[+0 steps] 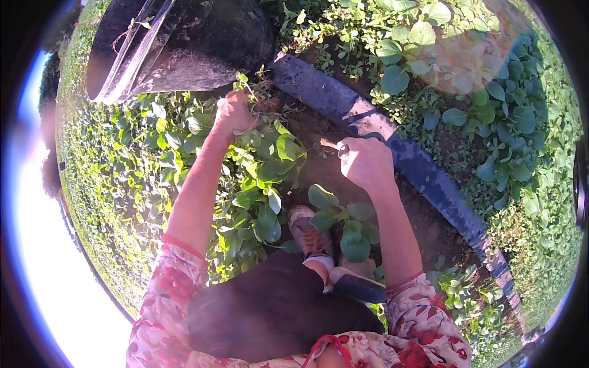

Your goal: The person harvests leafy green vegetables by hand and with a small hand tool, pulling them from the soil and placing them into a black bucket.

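My left hand [236, 115] is closed around a bunch of pulled-looking weeds [265, 101], whose thin stems and roots stick out to its right. It is just below a large black bucket [202, 52] tipped on its side, mouth to the left. My right hand [368, 162] is wrapped around a small hand tool [329, 143]; only a short brownish end pokes out past the thumb, so its kind is hidden. Bare soil [313, 168] lies between the two hands. A broad-leaved green plant [351, 224] grows below my right hand, near my shoe.
A flat dark hose [423, 162] runs diagonally from beside the bucket to the lower right. Dense leafy plants [165, 147] cover the ground at left. More broad-leaved plants [515, 116] grow beyond the hose. My shoe [311, 233] stands on the soil between the plants.
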A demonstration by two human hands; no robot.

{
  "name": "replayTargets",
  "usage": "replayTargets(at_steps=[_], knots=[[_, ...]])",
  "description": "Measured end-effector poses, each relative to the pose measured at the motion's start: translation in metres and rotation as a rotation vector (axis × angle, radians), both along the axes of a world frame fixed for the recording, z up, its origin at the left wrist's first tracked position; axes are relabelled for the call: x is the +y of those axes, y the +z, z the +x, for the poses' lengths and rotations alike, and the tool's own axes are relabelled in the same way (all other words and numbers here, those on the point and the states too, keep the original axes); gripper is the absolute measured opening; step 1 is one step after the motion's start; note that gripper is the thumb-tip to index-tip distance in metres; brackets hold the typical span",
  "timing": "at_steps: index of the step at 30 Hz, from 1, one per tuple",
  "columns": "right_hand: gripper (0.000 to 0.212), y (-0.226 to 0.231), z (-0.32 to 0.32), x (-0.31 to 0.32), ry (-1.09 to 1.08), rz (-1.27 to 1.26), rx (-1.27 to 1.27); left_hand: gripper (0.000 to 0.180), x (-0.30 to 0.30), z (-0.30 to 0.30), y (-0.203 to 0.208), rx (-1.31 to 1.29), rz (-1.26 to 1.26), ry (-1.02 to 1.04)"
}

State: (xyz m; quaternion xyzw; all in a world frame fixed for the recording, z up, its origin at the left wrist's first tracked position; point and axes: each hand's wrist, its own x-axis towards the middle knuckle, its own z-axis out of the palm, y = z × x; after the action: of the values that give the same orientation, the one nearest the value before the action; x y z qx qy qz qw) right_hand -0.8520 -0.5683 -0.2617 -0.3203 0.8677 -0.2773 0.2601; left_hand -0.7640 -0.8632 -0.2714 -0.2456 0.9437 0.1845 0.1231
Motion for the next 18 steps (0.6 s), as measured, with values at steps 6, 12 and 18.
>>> replayTargets(at_steps=[6,12,18], knots=[[0.015,-0.005,0.016,0.004,-0.225,0.102,0.081,0.048,0.052,-0.034,-0.012,-0.311,-0.008,-0.128],[0.02,-0.044,0.024,-0.036,-0.032,0.068,0.157,0.031,0.075,-0.03,-0.054,-0.212,-0.265,-0.24],[0.024,-0.02,0.029,-0.025,-0.036,0.035,0.036,0.022,0.051,-0.024,-0.041,-0.326,0.057,-0.184]])
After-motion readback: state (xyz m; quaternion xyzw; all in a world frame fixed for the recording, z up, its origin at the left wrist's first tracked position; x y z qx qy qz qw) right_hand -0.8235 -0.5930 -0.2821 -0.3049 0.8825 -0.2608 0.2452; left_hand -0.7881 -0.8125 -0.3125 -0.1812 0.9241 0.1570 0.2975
